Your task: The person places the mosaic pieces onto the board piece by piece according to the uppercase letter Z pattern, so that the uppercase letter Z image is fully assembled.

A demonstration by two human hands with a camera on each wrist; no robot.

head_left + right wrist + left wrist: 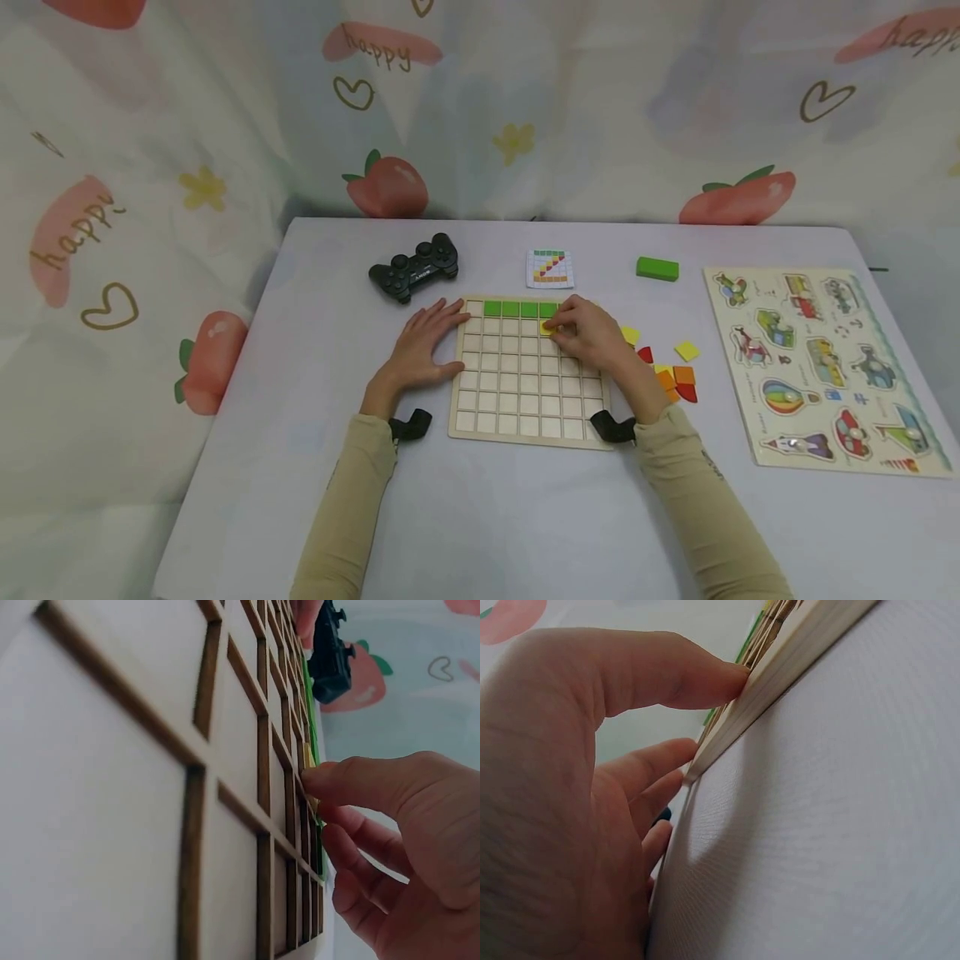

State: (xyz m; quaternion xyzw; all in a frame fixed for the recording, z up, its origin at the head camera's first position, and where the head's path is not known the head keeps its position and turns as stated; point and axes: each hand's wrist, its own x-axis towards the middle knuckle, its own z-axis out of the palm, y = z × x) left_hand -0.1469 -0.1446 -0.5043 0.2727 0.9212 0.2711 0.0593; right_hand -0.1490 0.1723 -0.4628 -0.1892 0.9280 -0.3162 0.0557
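Note:
A wooden grid board (pixel 508 403) lies flat on the table, with green square tiles (pixel 510 309) along its top row. My left hand (pixel 420 346) is at the board's left edge, fingers spread. Its thumb (pixel 705 684) touches the side of the frame in the left wrist view. Over the upper right of the grid, my right hand (pixel 591 335) pinches a yellow tile (pixel 545 327) just under the green row. In the right wrist view the thumb (pixel 352 782) covers part of that yellow tile (pixel 308 756). The index fingertip sits behind it, partly hidden.
Loose yellow, orange and red pieces (pixel 684 375) lie right of the board. Behind it are a pattern card (pixel 550 268), a black game controller (pixel 415 268) and a green block (pixel 657 268). A picture puzzle board (pixel 806 417) occupies the table's right side.

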